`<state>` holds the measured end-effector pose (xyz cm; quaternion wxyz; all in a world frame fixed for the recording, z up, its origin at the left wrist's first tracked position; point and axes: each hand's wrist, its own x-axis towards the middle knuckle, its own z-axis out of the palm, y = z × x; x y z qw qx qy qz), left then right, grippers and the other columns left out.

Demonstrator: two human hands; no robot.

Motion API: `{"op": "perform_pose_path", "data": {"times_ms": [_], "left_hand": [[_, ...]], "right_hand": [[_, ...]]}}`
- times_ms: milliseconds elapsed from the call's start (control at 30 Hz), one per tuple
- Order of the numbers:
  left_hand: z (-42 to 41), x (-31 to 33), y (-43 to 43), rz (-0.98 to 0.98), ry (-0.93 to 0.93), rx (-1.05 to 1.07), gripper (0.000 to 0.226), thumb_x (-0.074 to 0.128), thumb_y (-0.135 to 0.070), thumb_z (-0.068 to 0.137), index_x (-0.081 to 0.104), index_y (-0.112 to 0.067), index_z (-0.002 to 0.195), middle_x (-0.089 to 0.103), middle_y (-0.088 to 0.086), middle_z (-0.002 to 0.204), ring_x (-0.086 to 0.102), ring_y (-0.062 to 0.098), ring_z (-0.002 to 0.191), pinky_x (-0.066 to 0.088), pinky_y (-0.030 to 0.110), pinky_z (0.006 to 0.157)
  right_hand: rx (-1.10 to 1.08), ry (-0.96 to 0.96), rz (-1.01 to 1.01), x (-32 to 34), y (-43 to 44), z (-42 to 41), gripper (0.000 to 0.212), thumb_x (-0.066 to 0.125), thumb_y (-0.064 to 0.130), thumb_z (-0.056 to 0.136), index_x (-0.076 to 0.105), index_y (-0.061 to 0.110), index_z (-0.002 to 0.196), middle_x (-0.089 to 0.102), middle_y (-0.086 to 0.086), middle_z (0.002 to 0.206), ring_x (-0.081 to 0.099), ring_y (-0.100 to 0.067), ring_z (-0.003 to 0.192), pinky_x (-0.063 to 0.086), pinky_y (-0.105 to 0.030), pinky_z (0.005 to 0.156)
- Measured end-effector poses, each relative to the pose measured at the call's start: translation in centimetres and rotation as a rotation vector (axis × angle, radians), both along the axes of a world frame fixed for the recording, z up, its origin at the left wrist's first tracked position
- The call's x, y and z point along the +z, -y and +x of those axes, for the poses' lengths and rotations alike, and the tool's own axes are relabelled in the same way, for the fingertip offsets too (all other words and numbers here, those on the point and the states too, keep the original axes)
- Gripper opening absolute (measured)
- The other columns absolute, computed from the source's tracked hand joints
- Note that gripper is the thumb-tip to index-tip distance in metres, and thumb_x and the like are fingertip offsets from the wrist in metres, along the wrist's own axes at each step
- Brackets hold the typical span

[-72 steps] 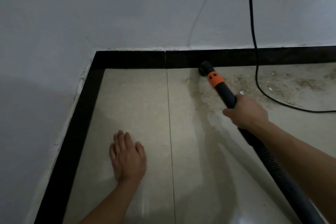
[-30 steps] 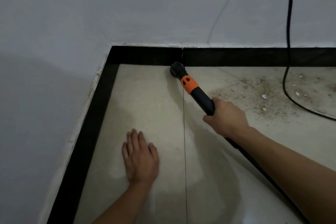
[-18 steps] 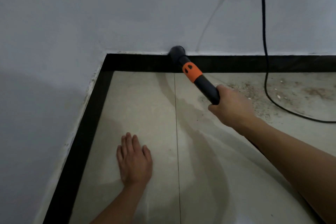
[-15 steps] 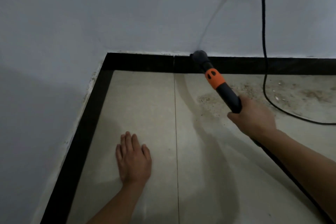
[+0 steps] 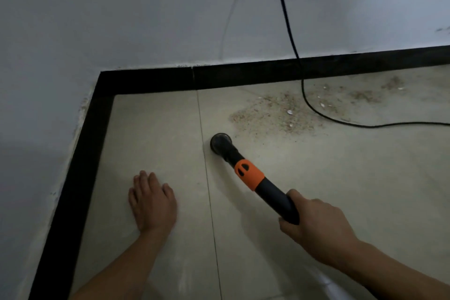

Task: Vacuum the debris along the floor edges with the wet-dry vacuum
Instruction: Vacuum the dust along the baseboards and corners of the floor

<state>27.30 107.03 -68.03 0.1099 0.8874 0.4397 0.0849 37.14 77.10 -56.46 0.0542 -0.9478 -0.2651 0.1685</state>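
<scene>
Our right hand (image 5: 314, 224) grips the black, orange-collared vacuum wand (image 5: 248, 175); our left hand (image 5: 152, 202) lies flat, fingers relaxed, on the pale floor tile (image 5: 155, 129). The gritty tan debris (image 5: 275, 114) sits beyond the right hand, so we should sweep forward slowly, avoiding the black cord (image 5: 304, 95).

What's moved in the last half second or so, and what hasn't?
The vacuum nozzle has pulled back from the black baseboard toward the person, onto open tile beside the debris patch. The right hand still grips the wand; the left hand stays flat on the tile.
</scene>
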Motion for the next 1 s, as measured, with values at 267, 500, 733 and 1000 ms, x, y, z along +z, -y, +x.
{"op": "perform_pose_path", "data": {"times_ms": [267,500,733,1000], "left_hand": [[4.0,0.9,3.3,-0.080,0.043,-0.154,0.048,0.050,-0.014,0.092,0.044,0.003,0.137,0.034,0.023,0.150,0.025,0.037,0.141,0.018,0.047,0.115],[6.2,-0.4,5.0,-0.072,-0.012,-0.154,0.051,0.044,-0.024,0.095,0.041,-0.002,0.141,0.029,0.020,0.153,0.020,0.034,0.143,0.011,0.044,0.118],[6.4,-1.2,5.1,-0.005,0.035,-0.142,0.052,0.039,-0.026,0.089,0.049,0.000,0.133,0.039,0.022,0.147,0.031,0.037,0.139,0.019,0.047,0.116],[6.4,-1.1,5.0,-0.003,-0.025,-0.165,0.051,0.038,-0.027,0.094,0.044,-0.001,0.138,0.035,0.021,0.149,0.027,0.035,0.140,0.016,0.046,0.117]], "right_hand": [[-0.026,0.021,-0.141,-1.4,7.4,-3.1,0.026,0.044,0.057,0.084,0.032,0.040,0.101,0.049,0.009,0.067,0.055,-0.011,0.061,0.042,-0.026,0.056],[-0.117,0.049,0.061,-2.4,0.2,3.2,0.026,0.057,0.046,0.082,0.036,0.033,0.091,0.048,0.008,0.066,0.050,-0.018,0.058,0.029,-0.028,0.048],[-0.144,0.123,0.127,-3.4,-5.1,7.5,0.028,0.058,0.044,0.080,0.039,0.029,0.092,0.044,0.007,0.063,0.045,-0.021,0.054,0.026,-0.028,0.047],[-0.183,0.031,0.087,-1.7,-1.7,5.4,0.025,0.061,0.043,0.078,0.043,0.028,0.087,0.050,0.008,0.063,0.052,-0.016,0.055,0.031,-0.027,0.046]]}}
